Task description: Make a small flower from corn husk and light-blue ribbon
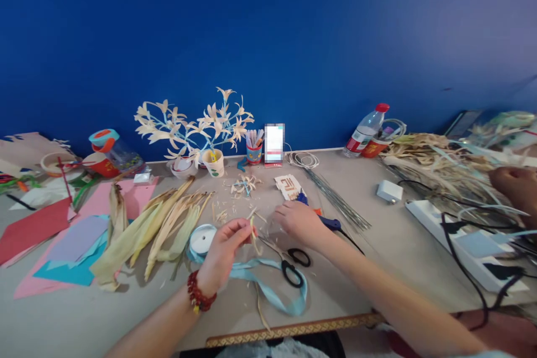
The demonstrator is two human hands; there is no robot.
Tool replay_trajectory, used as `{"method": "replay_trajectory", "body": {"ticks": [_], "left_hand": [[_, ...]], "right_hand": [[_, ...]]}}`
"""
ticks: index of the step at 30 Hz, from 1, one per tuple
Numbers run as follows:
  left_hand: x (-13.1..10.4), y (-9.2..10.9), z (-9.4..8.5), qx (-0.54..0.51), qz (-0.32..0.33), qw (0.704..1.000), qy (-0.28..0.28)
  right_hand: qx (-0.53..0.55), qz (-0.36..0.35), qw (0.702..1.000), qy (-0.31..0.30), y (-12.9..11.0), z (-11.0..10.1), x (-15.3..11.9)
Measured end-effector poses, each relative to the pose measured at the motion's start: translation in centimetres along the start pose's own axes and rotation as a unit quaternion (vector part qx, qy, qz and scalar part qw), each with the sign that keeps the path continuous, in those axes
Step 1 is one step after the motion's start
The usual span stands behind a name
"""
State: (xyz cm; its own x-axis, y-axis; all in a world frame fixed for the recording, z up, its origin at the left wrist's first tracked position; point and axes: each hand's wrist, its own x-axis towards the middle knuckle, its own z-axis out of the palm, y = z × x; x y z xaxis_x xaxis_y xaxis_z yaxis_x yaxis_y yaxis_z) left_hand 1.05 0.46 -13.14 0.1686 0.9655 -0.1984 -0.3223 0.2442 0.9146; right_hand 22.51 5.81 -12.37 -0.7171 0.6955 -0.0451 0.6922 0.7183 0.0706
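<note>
My left hand [230, 243], a red bead bracelet at its wrist, pinches a pale corn husk strip [253, 230] between thumb and fingertips. To its right, my right hand [298, 222] reaches low over the table, its fingers bent down and close together; what they hold, if anything, is hidden. Just behind that hand lies a blue glue gun [330, 224], partly covered by it. Scissors [292, 275] with black handles lie between my forearms, beside a loose light blue ribbon [289, 306] and its white spool [203, 239]. A small husk flower [246, 185] rests farther back among scraps.
Dried corn husks [142, 229] and coloured paper [36, 229] cover the left side. Husk flowers stand in a paper cup [213, 164] beside a phone [274, 142]. Metal wires [339, 198], a bottle [366, 133] and a power strip [428, 224] are to the right, near another person's hand [514, 187].
</note>
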Motion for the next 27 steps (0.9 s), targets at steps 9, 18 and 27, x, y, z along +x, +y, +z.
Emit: {"method": "replay_trajectory", "body": {"ticks": [9, 18, 27], "left_hand": [[-0.1, 0.7, -0.5, -0.054, 0.012, 0.998, -0.023], [0.2, 0.6, -0.8, -0.101, 0.007, 0.995, -0.024], [0.5, 1.0, -1.1, -0.108, 0.039, 0.993, -0.008]], "right_hand": [[-0.042, -0.100, 0.993, -0.039, -0.3, 0.9, 5.2], [-0.053, -0.120, 0.990, -0.051, 1.2, -0.3, 4.7], [-0.057, -0.153, 0.984, -0.066, 1.3, 0.4, 5.8]]}}
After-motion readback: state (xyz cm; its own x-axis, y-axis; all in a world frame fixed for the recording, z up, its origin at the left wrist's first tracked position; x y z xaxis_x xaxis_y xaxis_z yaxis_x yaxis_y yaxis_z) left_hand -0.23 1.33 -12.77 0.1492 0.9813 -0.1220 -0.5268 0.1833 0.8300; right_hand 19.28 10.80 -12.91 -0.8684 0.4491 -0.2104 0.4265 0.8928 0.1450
